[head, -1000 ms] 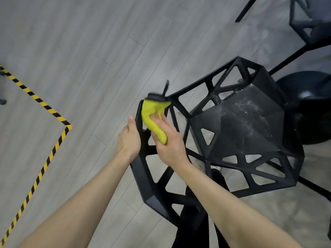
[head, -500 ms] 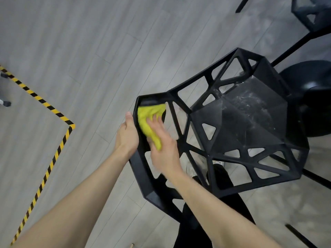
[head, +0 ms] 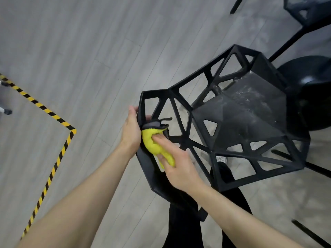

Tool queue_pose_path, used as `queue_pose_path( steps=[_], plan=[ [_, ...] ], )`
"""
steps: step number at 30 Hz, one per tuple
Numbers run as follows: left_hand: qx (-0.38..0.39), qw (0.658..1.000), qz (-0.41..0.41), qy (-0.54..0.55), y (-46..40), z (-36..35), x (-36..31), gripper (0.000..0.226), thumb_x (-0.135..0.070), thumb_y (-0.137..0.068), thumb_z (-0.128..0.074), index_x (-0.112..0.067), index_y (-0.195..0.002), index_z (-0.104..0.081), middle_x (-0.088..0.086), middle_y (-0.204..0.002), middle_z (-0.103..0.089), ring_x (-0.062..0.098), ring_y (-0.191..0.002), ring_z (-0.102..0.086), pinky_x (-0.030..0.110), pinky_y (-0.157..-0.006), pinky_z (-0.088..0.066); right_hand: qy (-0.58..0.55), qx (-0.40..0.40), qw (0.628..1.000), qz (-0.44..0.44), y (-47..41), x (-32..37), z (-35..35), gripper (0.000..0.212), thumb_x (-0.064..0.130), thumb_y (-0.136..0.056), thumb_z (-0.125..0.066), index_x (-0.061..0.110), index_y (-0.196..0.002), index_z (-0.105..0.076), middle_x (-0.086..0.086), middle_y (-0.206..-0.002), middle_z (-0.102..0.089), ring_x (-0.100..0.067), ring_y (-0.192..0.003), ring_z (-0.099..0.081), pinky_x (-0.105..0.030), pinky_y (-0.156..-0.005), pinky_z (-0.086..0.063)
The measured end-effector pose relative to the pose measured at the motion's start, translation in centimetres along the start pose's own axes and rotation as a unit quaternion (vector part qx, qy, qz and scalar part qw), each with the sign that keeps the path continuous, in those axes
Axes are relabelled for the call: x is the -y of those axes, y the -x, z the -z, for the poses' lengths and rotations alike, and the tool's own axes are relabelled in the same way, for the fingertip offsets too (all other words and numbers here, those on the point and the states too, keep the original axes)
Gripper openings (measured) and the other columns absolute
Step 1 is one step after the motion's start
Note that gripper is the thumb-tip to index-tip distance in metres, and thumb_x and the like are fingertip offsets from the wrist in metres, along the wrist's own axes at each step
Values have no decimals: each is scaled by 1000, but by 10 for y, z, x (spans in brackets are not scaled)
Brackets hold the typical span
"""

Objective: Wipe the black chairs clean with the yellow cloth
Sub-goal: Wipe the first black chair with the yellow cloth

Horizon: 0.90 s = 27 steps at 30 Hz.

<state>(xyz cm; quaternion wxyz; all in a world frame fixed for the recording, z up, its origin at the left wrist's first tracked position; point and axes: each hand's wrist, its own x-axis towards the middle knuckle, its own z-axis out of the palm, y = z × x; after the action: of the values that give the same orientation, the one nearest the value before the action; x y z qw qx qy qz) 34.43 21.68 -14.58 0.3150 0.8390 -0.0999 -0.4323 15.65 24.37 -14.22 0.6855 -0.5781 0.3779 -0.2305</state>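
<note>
A black chair (head: 241,126) with a lattice of triangular openings stands in front of me, its dusty seat to the right and its backrest nearest me. My right hand (head: 177,167) grips the yellow cloth (head: 154,144) and presses it against the inside of the backrest's left frame. The cloth's grey backing and a small black loop show at its top. My left hand (head: 130,129) holds the outer edge of that same frame, fingers wrapped round it.
A second black chair (head: 308,11) stands at the top right, with a round black base (head: 308,90) beside the near chair. Yellow-and-black tape (head: 59,120) runs across the grey plank floor on the left. My dark trouser legs show beneath the chair.
My right hand has slid the yellow cloth down the backrest frame from its top corner toward me. The left hand keeps its hold on the frame's outer edge.
</note>
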Motion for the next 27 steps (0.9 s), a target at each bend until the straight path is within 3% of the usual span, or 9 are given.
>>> queue_pose_path(
  steps=[4, 7, 11, 15, 18, 21, 23, 25, 27],
  plan=[
    [-41, 994, -54, 85, 5, -1, -3, 60, -61, -97, -33, -26, -121, -75, 11, -104, -76, 23, -104, -72, 44, -96, -55, -22, -73, 997, -12, -100, 23, -14, 57, 8, -105, -59, 26, -158, -50, 3, -169, -40, -5, -157, -32, -37, -129, -30],
    [-80, 983, -65, 152, 8, 0, -5, 54, -51, -90, -38, -18, -111, -75, 11, -95, -74, 18, -93, -71, 33, -86, -54, 32, -22, 999, 16, -70, 18, -18, 63, -1, -101, -60, 25, -158, -51, 0, -172, -34, -9, -160, -26, -38, -131, -27],
    [1, 983, -26, 182, 5, 0, -1, 57, -51, -105, -37, -12, -130, -71, 20, -112, -78, 26, -98, -72, 40, -88, -59, 59, 19, 998, 15, 46, 6, -13, 64, -2, -103, -59, 32, -156, -52, 15, -167, -40, 4, -156, -27, -24, -129, -26],
    [103, 986, -55, 120, -9, 0, 2, 64, -57, -115, -22, -20, -149, -61, 10, -142, -71, 28, -134, -66, 47, -117, -49, 84, -51, 995, -3, -34, 20, -15, 59, 4, -105, -57, 32, -157, -51, 10, -169, -36, 5, -154, -27, -11, -123, -23],
    [158, 984, -44, 63, -25, 4, 1, 70, -70, -107, -32, -23, -143, -69, 3, -139, -73, 21, -134, -67, 47, -121, -46, 82, -72, 994, -4, -73, 33, -16, 60, 5, -106, -55, 32, -158, -49, 8, -171, -35, -5, -157, -29, 1, -115, -20],
    [157, 987, -28, 28, -30, 9, 7, 61, -67, -111, -35, -23, -134, -70, -15, -112, -81, 17, -119, -74, 41, -107, -58, 96, -7, 995, 23, 5, 23, -19, 64, -4, -101, -60, 29, -156, -53, 9, -168, -39, -2, -157, -28, -20, -127, -27],
    [202, 979, 5, 23, -25, 14, 10, 59, -66, -112, -32, -26, -146, -59, -24, -121, -71, 12, -121, -71, 42, -112, -55, 133, 23, 990, 35, 62, 23, -21, 65, -6, -100, -62, 29, -155, -55, 13, -168, -38, 3, -157, -25, -20, -127, -24],
    [232, 972, 40, 19, -24, 17, 10, 62, -66, -112, -31, -25, -153, -52, -20, -131, -63, 13, -123, -68, 43, -115, -51, 191, 9, 979, 64, 57, 21, -22, 66, -5, -100, -61, 27, -157, -52, 11, -169, -37, 1, -158, -24, -13, -125, -20],
    [241, 970, 41, 3, -26, 18, 1, 60, -63, -113, -32, -19, -137, -65, -8, -119, -76, 18, -115, -73, 40, -104, -56, 181, -28, 982, 48, 7, 26, -28, 65, -3, -100, -60, 26, -158, -50, 5, -169, -39, -7, -157, -32, -17, -124, -25]
  ],
)
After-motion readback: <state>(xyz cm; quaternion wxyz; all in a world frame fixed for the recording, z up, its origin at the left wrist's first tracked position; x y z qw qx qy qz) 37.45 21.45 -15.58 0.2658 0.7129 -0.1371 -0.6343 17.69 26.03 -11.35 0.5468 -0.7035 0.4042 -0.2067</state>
